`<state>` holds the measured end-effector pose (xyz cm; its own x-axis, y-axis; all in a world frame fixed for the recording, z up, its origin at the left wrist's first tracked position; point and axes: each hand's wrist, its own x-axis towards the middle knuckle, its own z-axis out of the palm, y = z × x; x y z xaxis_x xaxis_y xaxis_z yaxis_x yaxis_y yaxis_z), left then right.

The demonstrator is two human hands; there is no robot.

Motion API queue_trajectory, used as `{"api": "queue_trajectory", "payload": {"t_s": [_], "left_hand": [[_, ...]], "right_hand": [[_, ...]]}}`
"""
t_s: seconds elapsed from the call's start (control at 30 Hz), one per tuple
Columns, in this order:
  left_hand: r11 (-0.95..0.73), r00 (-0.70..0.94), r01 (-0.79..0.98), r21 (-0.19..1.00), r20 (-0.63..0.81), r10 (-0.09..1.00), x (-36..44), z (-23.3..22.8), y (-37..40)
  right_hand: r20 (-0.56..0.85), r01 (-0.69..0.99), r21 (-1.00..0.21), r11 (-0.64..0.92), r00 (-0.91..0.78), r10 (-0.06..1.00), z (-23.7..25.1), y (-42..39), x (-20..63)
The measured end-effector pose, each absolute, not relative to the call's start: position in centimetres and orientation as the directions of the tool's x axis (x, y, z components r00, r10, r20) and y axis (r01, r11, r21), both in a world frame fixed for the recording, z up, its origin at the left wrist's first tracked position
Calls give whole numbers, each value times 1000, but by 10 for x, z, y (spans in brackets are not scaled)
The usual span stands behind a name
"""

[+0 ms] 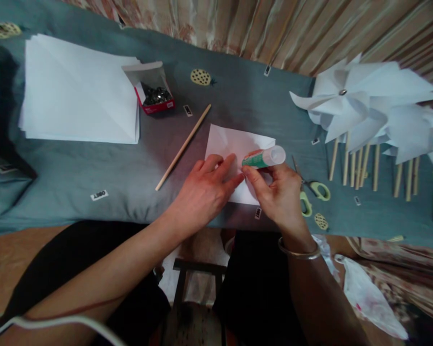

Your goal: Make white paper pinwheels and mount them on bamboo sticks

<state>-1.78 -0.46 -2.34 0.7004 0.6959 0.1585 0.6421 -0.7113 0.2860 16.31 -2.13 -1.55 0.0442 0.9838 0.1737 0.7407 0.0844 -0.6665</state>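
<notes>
The right hand [279,194] is gripping a glue stick [264,158] over the paper sheet [234,146]; the left hand [205,190] is pressing flat on its near edge. A wooden stick [183,147] is lying left, scissors [312,190] right.

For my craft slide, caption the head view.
Left hand presses paper; right hand holds glue stick.

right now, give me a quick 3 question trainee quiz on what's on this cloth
1. True or false: the right hand holds a glue stick.
2. What lies under the left hand? A) scissors B) a folded white paper C) a box of pins
3. What lies between the paper stack and the folded paper?

Key: 1 true. 2 B. 3 a wooden stick.
</notes>
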Motion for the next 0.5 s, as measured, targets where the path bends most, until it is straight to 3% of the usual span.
{"api": "queue_trajectory", "payload": {"t_s": [0.5], "left_hand": [[-719, 706, 634, 285, 167, 688, -18, -23, -4]], "right_hand": [[177, 738, -671, 68, 70, 982, -18, -18, 163]]}}
